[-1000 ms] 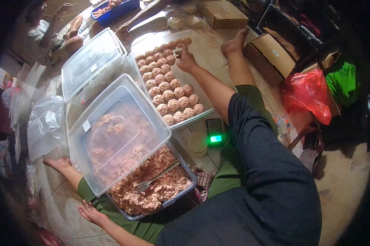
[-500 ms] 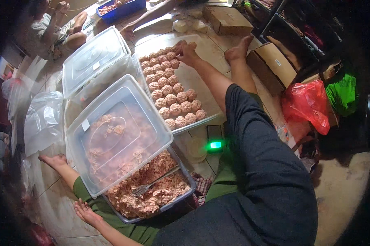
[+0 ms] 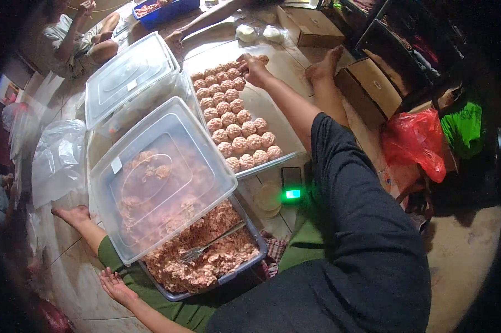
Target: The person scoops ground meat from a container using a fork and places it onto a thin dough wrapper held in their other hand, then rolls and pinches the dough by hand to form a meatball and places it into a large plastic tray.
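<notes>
My right hand (image 3: 254, 71) reaches over the far end of a white tray (image 3: 272, 108). Its fingers look apart and point at the far rows of pinkish meat balls (image 3: 234, 131). One ball (image 3: 263, 59) shows just beyond its knuckles. My left hand (image 3: 117, 288) is open, palm up, by my left knee, holding nothing. Beside it stands a dark tub of minced meat mixture (image 3: 178, 272), partly covered by a translucent lid (image 3: 161, 183). A metal fork (image 3: 212, 242) lies on the mixture, its tines in the meat.
A small scale with a lit green display (image 3: 292, 193) stands between tray and tub. Another lidded container (image 3: 128, 80) is at the left, beside a clear plastic bag (image 3: 60, 161). Cardboard boxes (image 3: 311, 28) and a red bag (image 3: 414, 144) lie right. Another person (image 3: 78, 41) sits far left.
My right hand has shifted slightly at the tray's far end, and a ball now shows past its knuckles. My left hand stays palm up. The whole view has tilted a little.
</notes>
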Motion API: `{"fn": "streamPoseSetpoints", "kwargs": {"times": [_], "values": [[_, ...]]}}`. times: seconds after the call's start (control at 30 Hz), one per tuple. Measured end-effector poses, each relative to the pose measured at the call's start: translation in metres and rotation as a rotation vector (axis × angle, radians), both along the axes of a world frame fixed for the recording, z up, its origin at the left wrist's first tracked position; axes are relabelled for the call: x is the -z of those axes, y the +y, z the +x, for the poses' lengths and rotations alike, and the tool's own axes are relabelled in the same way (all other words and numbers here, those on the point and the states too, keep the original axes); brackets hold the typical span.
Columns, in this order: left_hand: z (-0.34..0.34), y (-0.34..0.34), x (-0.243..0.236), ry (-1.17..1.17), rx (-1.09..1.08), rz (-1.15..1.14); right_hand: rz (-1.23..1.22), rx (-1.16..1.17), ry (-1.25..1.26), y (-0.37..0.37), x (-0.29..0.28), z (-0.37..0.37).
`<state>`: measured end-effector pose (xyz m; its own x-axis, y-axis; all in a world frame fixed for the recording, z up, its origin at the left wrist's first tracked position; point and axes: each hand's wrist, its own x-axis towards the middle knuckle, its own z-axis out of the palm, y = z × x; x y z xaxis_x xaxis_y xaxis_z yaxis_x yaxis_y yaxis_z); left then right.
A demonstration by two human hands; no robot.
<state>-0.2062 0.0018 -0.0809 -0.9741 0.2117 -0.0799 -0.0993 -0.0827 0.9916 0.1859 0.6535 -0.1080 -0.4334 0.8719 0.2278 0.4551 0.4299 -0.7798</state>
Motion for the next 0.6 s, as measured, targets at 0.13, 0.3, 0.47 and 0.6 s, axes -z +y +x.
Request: {"fn": "streamPoseSetpoints", "kwargs": {"times": [0.13,0.3,0.47,0.6], "values": [[-0.003,-0.003,0.002,0.009,0.022,0.002,0.221,0.108,-0.157,-0.005,-0.001,0.002],[-0.003,-0.003,0.002,-0.023,0.011,0.032,0.118,0.081,-0.156,0.004,0.009,0.001],[0.003,0.001,-0.003,-0.032,0.014,0.004,0.029,-0.027,-0.137,0.002,0.006,0.003],[0.004,0.004,-0.006,-0.044,0.021,-0.007,-0.063,-0.083,-0.023,0.009,0.001,0.008]]}}
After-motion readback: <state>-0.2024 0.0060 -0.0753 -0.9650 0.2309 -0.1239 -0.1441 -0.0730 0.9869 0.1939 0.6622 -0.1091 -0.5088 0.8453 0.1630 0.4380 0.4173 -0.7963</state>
